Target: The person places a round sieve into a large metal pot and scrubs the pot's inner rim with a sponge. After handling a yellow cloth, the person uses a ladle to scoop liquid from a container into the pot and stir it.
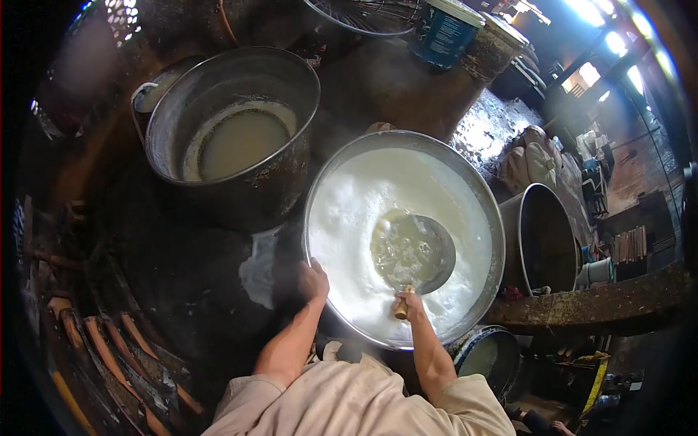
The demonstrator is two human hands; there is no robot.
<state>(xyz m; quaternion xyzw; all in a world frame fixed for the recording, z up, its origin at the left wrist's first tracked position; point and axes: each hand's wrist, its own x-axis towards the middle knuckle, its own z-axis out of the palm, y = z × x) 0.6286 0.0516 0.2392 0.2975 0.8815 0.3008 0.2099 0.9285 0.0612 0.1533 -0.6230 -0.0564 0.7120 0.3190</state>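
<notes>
In front of me stands a large round metal vat [497, 240], filled with white curd-like liquid [349, 211]. My left hand [314, 281] is closed on the near left part of its rim. My right hand [411, 301] grips the short wooden handle of a wide metal ladle [440, 254]. The ladle's bowl sits down in the vat, slightly right of the middle. Cloudy yellowish liquid with bubbles shows in and around the bowl, ringed by the white mass. The fingertips of both hands are partly hidden.
A deep metal pot [309, 116] with cloudy liquid stands at the back left. To the right are a tilted metal drum [545, 240] and a thick beam [596, 298]. Split firewood [109, 349] lies lower left. A blue bucket [441, 36] stands at the back.
</notes>
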